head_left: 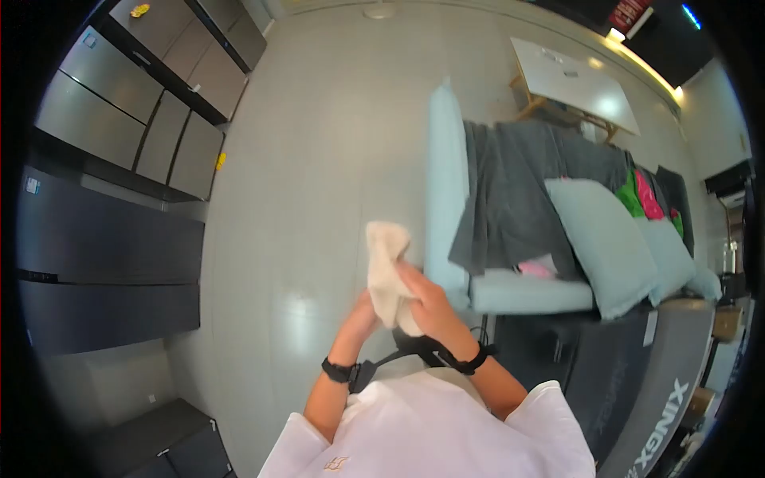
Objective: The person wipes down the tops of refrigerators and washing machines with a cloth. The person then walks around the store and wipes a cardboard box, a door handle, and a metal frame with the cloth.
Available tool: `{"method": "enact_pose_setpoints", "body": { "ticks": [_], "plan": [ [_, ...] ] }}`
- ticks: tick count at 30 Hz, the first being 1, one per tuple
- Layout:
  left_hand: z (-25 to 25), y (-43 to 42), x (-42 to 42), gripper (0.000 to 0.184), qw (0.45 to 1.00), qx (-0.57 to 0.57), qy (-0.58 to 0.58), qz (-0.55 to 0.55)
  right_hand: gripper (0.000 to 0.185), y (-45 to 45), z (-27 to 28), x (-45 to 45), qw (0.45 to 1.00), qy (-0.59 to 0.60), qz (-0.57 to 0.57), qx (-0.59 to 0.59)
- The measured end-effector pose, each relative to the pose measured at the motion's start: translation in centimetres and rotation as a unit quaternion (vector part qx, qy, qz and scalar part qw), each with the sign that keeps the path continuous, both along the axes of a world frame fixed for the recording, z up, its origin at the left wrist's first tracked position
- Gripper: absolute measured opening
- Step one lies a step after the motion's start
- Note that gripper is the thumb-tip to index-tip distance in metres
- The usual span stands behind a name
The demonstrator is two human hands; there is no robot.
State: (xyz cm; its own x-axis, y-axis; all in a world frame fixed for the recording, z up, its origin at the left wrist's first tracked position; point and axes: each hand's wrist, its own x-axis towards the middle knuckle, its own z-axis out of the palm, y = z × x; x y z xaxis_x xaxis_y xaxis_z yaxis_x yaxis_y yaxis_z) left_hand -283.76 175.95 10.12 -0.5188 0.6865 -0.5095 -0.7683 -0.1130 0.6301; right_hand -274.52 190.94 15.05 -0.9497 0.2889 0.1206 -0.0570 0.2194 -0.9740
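Observation:
A cream-coloured cloth item [388, 275], soft and bunched, is held up in front of my body. My right hand [430, 303] grips its right side with the fingers wrapped round it. At its lower left, my left hand [363, 312] is against the cloth; its fingers are mostly hidden behind the fabric. Both wrists wear black bands.
To the right stands a light blue sofa [448, 191] with a dark grey cover [518, 191], pillows [610, 247] and a pink item [535, 269]. A white table [574, 80] is beyond it. Refrigerators [111, 247] line the left; large dark boxes [606, 374] lie at lower right.

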Motion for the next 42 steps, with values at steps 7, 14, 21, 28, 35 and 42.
{"method": "enact_pose_setpoints", "body": {
  "ticks": [7,14,21,28,35,42],
  "plan": [
    [-2.8,1.1,-21.2,0.050,0.830,-0.252,0.471,-0.160,0.072,6.9,0.7,-17.6,0.982,0.042,0.179,0.035],
    [8.6,11.4,-36.0,0.036,0.720,-0.147,0.654,-0.179,0.042,14.8,3.7,-31.2,0.951,0.065,0.267,-0.140],
    [7.1,27.6,-48.2,0.027,0.638,-0.142,0.742,-0.147,0.023,25.6,0.0,-45.8,0.998,-0.050,-0.036,-0.017],
    [11.5,48.0,-65.2,0.025,0.570,-0.043,0.807,-0.150,0.026,41.4,0.5,-61.3,0.978,-0.058,-0.200,-0.017],
    [10.8,61.6,-75.7,0.042,0.677,-0.063,0.671,-0.295,0.034,58.4,2.2,-70.3,0.973,-0.058,-0.185,-0.121],
    [6.0,73.5,-87.4,0.037,0.849,-0.068,0.472,-0.227,0.033,73.3,-1.3,-81.1,0.981,-0.086,-0.142,-0.103]
  ]
}}
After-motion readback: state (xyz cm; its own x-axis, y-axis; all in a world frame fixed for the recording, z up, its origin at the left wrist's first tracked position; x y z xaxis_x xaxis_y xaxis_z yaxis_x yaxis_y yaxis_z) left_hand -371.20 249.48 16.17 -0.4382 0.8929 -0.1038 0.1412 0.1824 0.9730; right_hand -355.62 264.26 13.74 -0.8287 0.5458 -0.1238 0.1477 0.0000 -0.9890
